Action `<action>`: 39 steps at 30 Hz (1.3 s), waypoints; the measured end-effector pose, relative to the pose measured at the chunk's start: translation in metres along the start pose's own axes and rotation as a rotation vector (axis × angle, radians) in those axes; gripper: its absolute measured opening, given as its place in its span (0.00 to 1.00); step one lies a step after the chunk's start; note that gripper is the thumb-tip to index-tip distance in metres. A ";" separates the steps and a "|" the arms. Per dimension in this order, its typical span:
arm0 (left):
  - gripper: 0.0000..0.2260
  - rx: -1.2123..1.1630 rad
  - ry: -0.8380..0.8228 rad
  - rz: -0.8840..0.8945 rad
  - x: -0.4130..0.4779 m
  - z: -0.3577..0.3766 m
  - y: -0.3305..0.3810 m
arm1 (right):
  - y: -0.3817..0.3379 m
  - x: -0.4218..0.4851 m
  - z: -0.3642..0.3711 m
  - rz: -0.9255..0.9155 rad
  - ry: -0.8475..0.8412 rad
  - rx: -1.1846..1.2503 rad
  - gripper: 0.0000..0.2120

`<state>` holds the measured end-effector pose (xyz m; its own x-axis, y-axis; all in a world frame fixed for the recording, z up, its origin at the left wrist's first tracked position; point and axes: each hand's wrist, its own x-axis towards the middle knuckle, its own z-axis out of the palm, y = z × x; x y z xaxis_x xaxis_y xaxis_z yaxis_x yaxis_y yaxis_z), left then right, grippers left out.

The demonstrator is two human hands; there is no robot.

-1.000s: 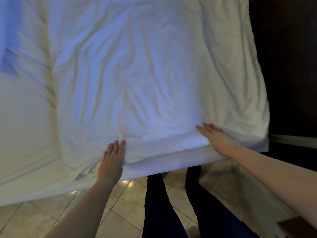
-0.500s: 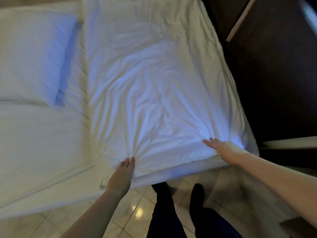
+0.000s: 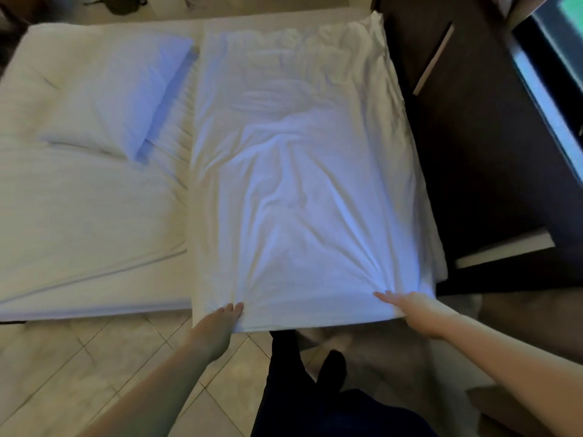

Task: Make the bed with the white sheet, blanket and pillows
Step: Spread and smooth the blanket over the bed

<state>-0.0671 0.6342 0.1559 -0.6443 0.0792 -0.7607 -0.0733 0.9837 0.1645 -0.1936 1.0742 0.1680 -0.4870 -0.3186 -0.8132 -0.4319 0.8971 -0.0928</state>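
White sheet [image 3: 299,184]: spread over the bed [image 3: 94,298] beside the pillow [image 3: 120,89], hem at the near edge. Our left hand [image 3: 217,324] and right hand [image 3: 413,310] press it flat-fingered, thumbs unseen. We should pull evenly outward, smoothing the creases fanning from the right hand.

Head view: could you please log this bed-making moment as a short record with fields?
sheet: white sheet spread over the right half of the bed, wrinkled, with creases fanning out from its near right corner
left hand: left hand has straight fingers on the sheet's near edge, at the left corner
right hand: right hand has straight fingers pressing on the near right corner
pillow: pillow lies on the left half, apart from the sheet
floor: tiled floor at the near side of the bed
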 end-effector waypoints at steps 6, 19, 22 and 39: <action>0.36 -0.128 -0.202 -0.046 -0.043 0.036 0.011 | -0.015 -0.046 0.032 -0.011 -0.138 -0.025 0.39; 0.17 -0.262 0.370 -0.058 -0.015 -0.078 0.001 | 0.035 -0.024 -0.074 -0.016 0.437 0.150 0.28; 0.17 -0.259 0.466 -0.055 0.001 -0.113 -0.006 | 0.041 -0.008 -0.117 -0.031 0.517 0.182 0.23; 0.15 -0.252 0.371 -0.012 0.193 -0.283 -0.080 | 0.071 0.139 -0.288 0.065 0.411 0.406 0.10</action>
<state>-0.4012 0.5247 0.1739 -0.8681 -0.0409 -0.4947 -0.2364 0.9104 0.3395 -0.5101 1.0053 0.2140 -0.7924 -0.2793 -0.5424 -0.1055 0.9384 -0.3292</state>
